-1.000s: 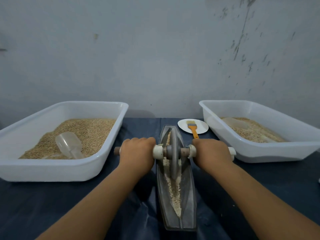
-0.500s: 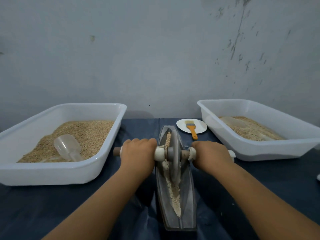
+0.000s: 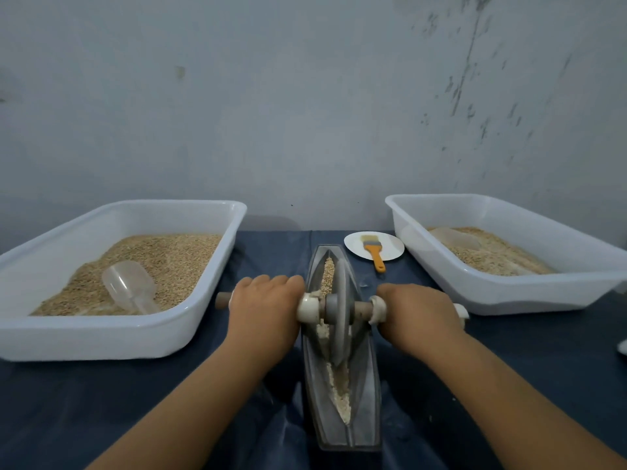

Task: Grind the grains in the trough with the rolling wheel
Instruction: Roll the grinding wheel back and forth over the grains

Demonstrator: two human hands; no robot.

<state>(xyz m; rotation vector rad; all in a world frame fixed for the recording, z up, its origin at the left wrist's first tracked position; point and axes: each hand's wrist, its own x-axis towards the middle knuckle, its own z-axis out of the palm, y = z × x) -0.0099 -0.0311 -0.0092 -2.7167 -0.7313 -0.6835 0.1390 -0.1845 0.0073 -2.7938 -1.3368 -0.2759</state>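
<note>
Two bare hands meet at the centre of the frame, just below the middle. The left hand [image 3: 264, 312] is curled over the wooden axle [image 3: 362, 307] on the left side of the rolling wheel [image 3: 340, 313], knuckles up, fingers wrapped round the handle. The right hand [image 3: 419, 313] grips the same axle on the right side in a matching hold. Both forearms reach in from the bottom corners, and each hand sits equally close to the wheel, one on each side.

The wheel is a grey disc standing on edge between the hands, seated in the groove of the trough [image 3: 368, 395]. The trough is a narrow, boat-shaped metal vessel whose long axis runs from the bottom centre of the frame up toward the wall, straight away from the person. The axle crosses it at right angles. Grains [image 3: 328, 271] lie in the groove above the wheel, still whole-looking, while paler crushed meal [image 3: 341, 398] lies below it. The next roll probably has to travel along that long axis, with both hands pushing evenly to keep the disc upright.

At left, a white tub [image 3: 101, 337] holds grain and a clear scoop [image 3: 130, 286]. At right, a second white tub [image 3: 529, 296] holds grain. Between it and the trough, a small white plate [image 3: 354, 242] carries an orange-handled brush [image 3: 373, 249]. All sit on a dark blue cloth [image 3: 68, 401].
</note>
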